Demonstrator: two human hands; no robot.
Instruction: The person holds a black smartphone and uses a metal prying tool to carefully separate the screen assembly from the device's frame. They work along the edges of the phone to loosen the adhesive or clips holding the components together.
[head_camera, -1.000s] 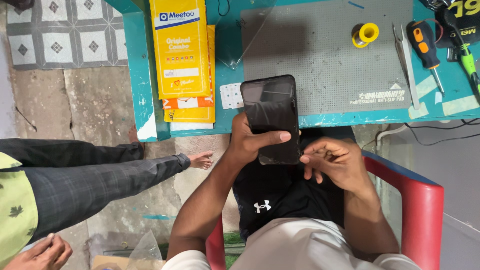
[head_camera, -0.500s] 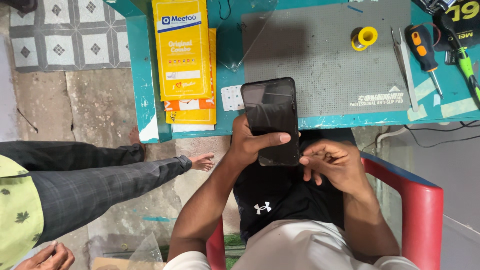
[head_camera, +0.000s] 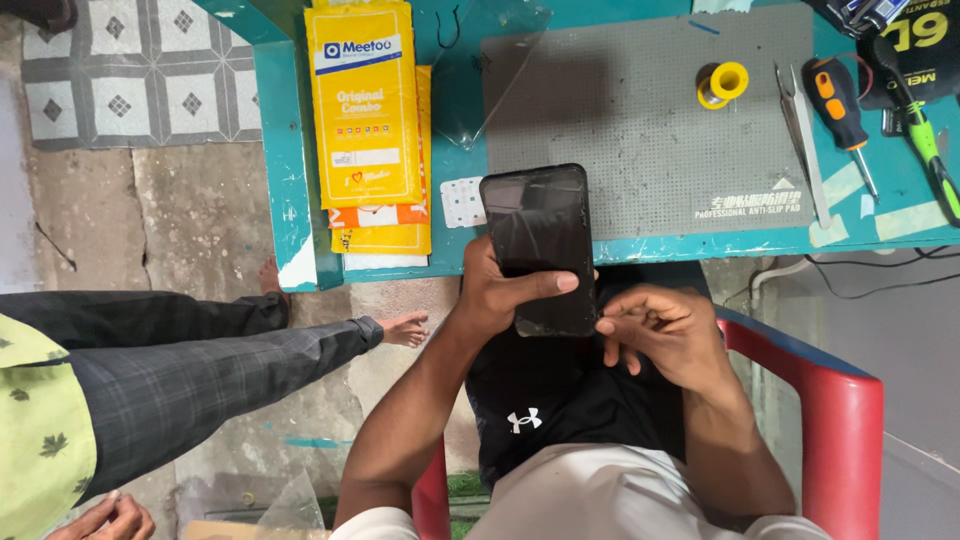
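Repair workshop: screwdrivers (head_camera: 840, 105), work mat (head_camera: 650, 120)

At twelve o'clock the grey mat (head_camera: 640, 110) lies bare up to the tape roll (head_camera: 722, 82); at ten o'clock room is blocked by yellow packets (head_camera: 365, 110).

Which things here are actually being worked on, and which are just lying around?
In hand:
black smartphone, held in the left hand
right hand, fingertips at the phone's lower edge

Lying about:
yellow packets
grey anti-slip mat
yellow tape roll
tweezers
orange-handled screwdriver
green-handled screwdriver
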